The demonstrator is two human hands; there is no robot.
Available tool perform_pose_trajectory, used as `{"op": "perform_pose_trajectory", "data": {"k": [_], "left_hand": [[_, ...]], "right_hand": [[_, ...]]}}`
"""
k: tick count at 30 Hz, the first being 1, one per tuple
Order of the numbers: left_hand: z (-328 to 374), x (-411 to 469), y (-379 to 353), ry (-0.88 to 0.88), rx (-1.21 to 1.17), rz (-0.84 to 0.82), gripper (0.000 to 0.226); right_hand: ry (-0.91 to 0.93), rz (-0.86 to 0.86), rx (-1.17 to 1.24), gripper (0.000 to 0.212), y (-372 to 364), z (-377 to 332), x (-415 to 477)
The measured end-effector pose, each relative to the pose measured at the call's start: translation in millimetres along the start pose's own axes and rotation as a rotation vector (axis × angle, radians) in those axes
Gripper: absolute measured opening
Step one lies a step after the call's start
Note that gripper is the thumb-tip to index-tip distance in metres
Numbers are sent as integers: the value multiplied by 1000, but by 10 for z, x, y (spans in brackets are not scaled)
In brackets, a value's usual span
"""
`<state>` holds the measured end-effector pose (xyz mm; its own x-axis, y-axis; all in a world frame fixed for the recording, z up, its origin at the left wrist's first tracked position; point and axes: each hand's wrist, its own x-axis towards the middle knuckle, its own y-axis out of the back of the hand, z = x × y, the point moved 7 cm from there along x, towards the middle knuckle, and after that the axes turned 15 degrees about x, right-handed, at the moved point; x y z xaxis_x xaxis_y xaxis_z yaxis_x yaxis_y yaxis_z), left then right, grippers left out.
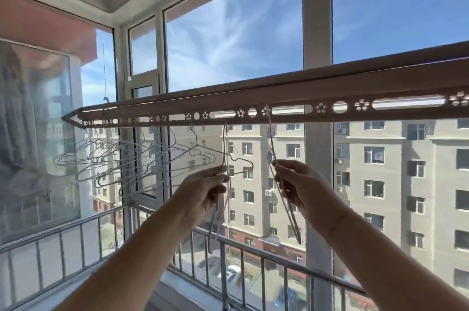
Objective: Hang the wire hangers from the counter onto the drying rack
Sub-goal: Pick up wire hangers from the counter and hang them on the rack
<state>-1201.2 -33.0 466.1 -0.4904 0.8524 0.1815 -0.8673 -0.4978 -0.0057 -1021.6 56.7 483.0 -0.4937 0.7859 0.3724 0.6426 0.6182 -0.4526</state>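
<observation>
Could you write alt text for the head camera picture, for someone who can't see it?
Two bare hands raise wire hangers to a perforated drying rack: the left hand pinches the left hanger just below it, the right hand holds the right hanger, hook at the cut-outs. More hung hangers dangle further left, before windows onto an apartment block.

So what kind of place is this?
Probably an enclosed apartment balcony for drying laundry: a long perforated metal drying rack holding thin wire hangers, white-framed windows, a grey metal railing.
</observation>
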Motion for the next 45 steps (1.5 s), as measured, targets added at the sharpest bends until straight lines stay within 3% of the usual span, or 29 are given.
{"op": "perform_pose_trajectory", "data": {"k": [18, 33, 38, 45], "left_hand": [[124, 1637, 285, -46, -121, -186, 25], [-274, 2004, 269, -2, -119, -331, 20], [-574, 1977, 434, -12, -44, -276, 19], [-1431, 1891, 571, 38, 84, -208, 23]], "right_hand": [[83, 175, -138, 12, -146, 433, 1167], [96, 340, -78, 10, 35, 717, 1190], [161, 391, -85, 9, 192, 752, 1080], [195, 537, -343, 18, 764, 1030, 619]]}}
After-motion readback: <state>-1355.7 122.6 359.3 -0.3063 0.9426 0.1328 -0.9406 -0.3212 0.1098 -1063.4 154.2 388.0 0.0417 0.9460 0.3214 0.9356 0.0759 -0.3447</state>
